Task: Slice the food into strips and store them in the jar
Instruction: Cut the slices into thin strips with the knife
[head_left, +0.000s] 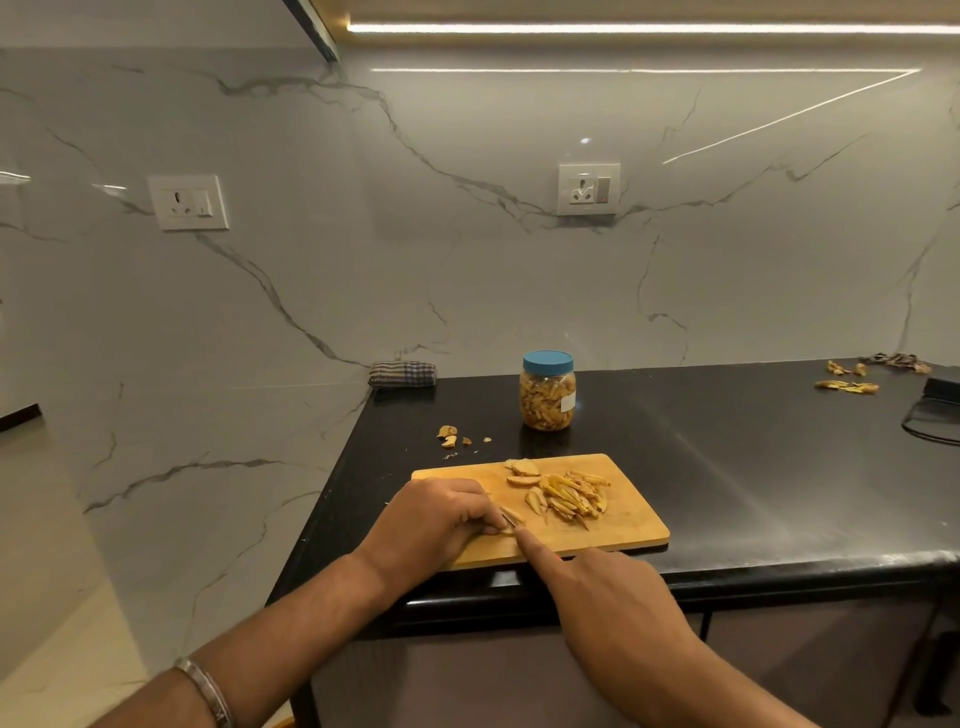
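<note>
Slicing step: left hand (441, 512) pins a food piece (511, 515) on the cutting board (623, 525), fingers curled. Right hand (597, 592) grips the knife (508, 519), forefinger along it. Next: repeat cuts, clear of fingertips; jar (547, 391) is lidded.

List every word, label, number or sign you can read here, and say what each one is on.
No text can be read anywhere in this view.
Jar: a small white label on its side, blank or too small to read.
Right wall socket: no legible marking; only a small red mark on its switch.
Left wall socket: no legible marking.
Cutting board: no print visible.
</note>
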